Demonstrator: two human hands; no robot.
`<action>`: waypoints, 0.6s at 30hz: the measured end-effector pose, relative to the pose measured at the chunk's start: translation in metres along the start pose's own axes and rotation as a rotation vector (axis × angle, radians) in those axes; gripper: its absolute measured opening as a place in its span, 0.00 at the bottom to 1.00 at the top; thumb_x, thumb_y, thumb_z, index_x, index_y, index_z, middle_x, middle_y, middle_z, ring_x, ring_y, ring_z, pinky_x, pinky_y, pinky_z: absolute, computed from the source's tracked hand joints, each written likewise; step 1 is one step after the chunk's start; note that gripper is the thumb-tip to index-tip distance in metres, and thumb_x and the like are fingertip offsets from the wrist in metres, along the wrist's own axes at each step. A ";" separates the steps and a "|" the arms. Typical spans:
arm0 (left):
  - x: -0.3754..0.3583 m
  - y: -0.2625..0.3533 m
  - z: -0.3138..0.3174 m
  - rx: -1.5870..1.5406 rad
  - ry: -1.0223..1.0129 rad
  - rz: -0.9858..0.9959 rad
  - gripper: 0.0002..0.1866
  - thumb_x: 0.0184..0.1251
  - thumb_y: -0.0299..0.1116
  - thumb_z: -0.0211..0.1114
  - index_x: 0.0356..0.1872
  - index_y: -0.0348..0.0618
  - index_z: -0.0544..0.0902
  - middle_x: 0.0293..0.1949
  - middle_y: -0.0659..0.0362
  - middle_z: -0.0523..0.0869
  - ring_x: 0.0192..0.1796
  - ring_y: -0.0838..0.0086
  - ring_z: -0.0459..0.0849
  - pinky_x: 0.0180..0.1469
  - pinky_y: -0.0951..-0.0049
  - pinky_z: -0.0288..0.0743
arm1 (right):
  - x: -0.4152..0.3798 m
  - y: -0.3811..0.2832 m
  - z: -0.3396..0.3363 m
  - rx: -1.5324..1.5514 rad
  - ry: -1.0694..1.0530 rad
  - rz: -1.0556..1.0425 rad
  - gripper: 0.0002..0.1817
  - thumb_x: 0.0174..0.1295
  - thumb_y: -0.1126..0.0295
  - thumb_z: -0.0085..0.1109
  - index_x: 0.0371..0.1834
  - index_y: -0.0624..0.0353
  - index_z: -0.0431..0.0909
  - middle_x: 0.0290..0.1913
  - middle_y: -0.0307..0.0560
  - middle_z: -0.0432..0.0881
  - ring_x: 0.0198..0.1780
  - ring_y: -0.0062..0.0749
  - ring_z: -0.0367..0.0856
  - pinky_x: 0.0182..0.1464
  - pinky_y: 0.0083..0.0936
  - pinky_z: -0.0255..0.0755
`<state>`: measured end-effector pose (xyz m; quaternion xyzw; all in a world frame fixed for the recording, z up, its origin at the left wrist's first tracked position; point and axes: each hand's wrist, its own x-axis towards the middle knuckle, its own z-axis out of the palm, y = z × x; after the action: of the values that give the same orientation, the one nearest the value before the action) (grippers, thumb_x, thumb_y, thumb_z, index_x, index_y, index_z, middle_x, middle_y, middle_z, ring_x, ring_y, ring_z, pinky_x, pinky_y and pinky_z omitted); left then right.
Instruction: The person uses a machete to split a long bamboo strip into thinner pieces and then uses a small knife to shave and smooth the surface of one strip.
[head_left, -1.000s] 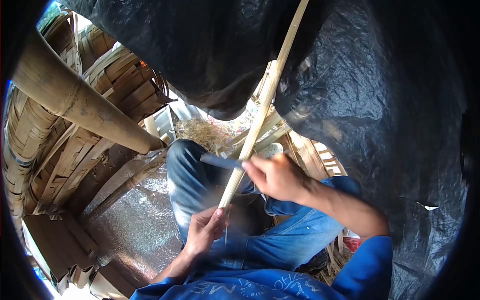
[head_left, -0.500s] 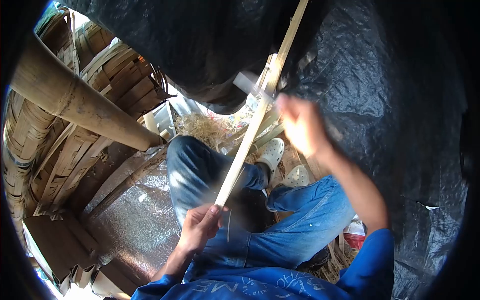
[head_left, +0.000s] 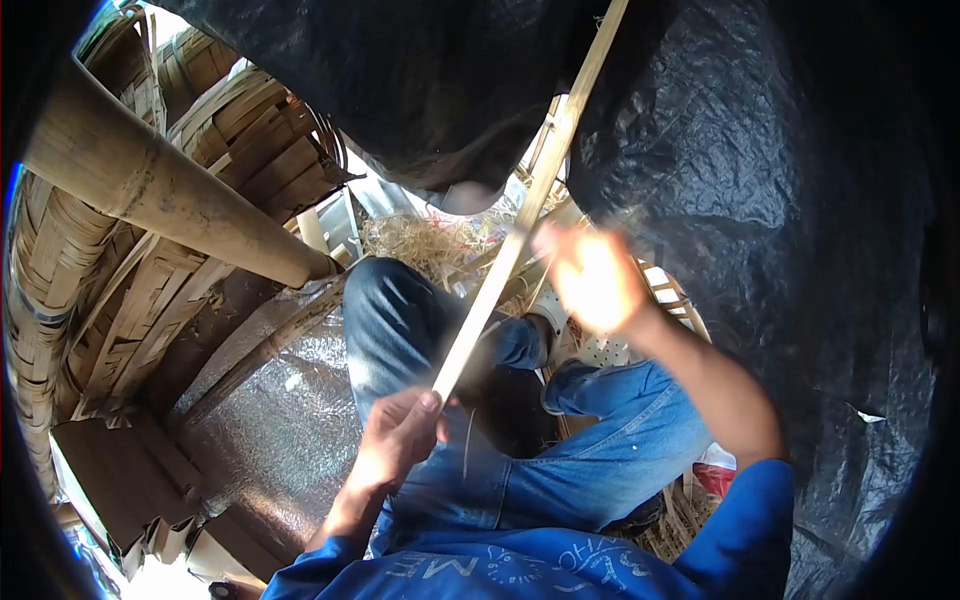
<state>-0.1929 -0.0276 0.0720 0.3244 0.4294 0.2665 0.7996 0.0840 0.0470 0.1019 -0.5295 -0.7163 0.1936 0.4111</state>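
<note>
A long pale bamboo strip slants from my lap up to the top of the view. My left hand is closed round its lower end, thumb on top. Beside the strip's middle is my right hand, blurred by motion and brightly lit, its fingers curled at the strip's edge. It grips a knife, whose blade is smeared by motion now and hard to make out across the strip. A thin shaving hangs near my left hand.
My jeans-clad legs are bent, with light clogs on the feet. Black plastic sheeting hangs ahead and right. A thick bamboo pole and woven baskets stand left. Shavings lie beyond my knee; cardboard is lower left.
My right hand has moved down along the strip, toward my left hand. The blade, visible across the strip before, is now smeared. My left hand keeps its hold.
</note>
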 end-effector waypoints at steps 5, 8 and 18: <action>0.006 0.002 0.002 -0.053 0.014 -0.025 0.08 0.75 0.38 0.54 0.45 0.45 0.74 0.17 0.58 0.78 0.10 0.87 0.60 0.11 0.84 0.48 | -0.027 -0.028 0.008 -0.046 -0.318 -0.174 0.11 0.66 0.67 0.54 0.30 0.62 0.78 0.26 0.61 0.79 0.33 0.44 0.84 0.31 0.34 0.75; 0.004 0.001 -0.002 -0.012 0.070 0.015 0.08 0.75 0.37 0.55 0.46 0.45 0.73 0.18 0.59 0.78 0.11 0.87 0.61 0.12 0.84 0.49 | -0.009 -0.006 0.012 -0.042 -0.213 -0.286 0.11 0.67 0.66 0.53 0.31 0.62 0.77 0.25 0.55 0.80 0.28 0.45 0.82 0.29 0.34 0.74; -0.007 -0.001 0.003 0.083 0.115 0.103 0.09 0.74 0.36 0.57 0.47 0.43 0.74 0.20 0.60 0.81 0.14 0.89 0.64 0.15 0.85 0.53 | 0.010 -0.004 0.008 -0.014 -0.134 -0.045 0.08 0.67 0.71 0.52 0.36 0.62 0.80 0.23 0.53 0.81 0.23 0.34 0.81 0.29 0.30 0.74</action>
<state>-0.1936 -0.0341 0.0755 0.3631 0.4681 0.3074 0.7447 0.0742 0.0563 0.1035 -0.5022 -0.7551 0.2142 0.3629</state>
